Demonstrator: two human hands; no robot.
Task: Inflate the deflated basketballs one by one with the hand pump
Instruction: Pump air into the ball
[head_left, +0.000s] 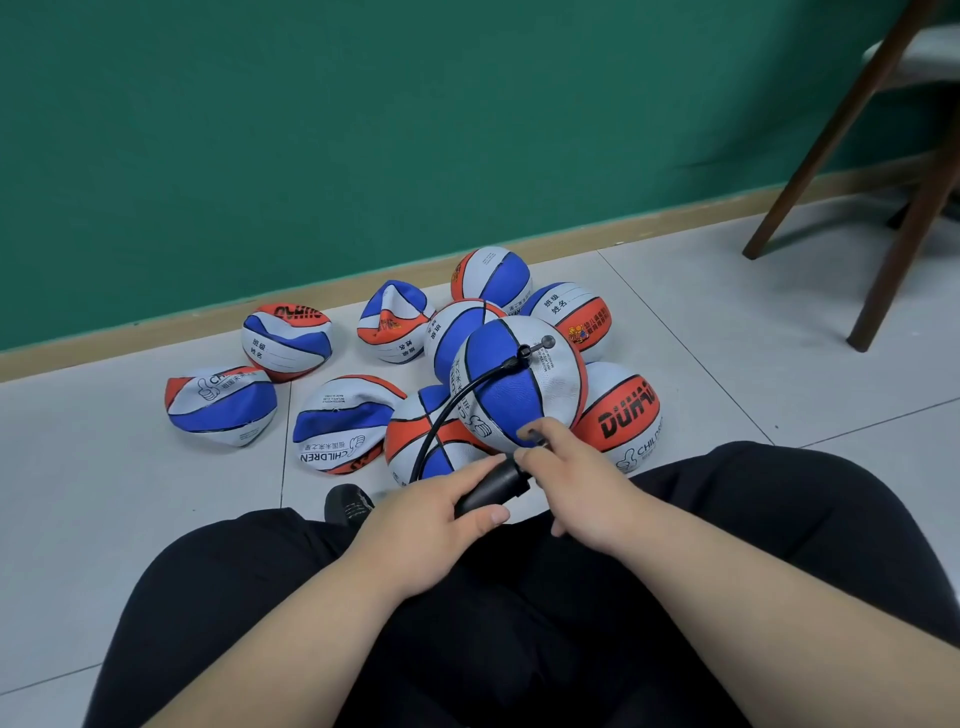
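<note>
Black hose (457, 410) arcs up from the hand pump (491, 491) to a needle fitting (525, 352) seated in the top of a blue-and-white basketball (519, 384). That ball sits propped on the pile just beyond the seated person's knees. So the step in hand is pumping: this ball is on the line and, by my eye, already close to round.

The left hand (441, 512) wraps the pump barrel, fingers curled round it and thumb laid along the near side. The right hand (571, 483) closes over the pump's far end, its fingers (530, 432) bunched there, one tip touching the ball. The handle itself is hidden under them, so I cannot tell how far the plunger is out.

Four crumpled basketballs lie on the tiled floor (727, 332) to the left, the nearest one (343, 423) folded flat. The firmer ones crowd behind and beside the ball being filled.

Next, I'd say, comes a few more strokes, a squeeze to test firmness, then drawing the needle out straight. After that the fitting goes to a flat ball.
</note>
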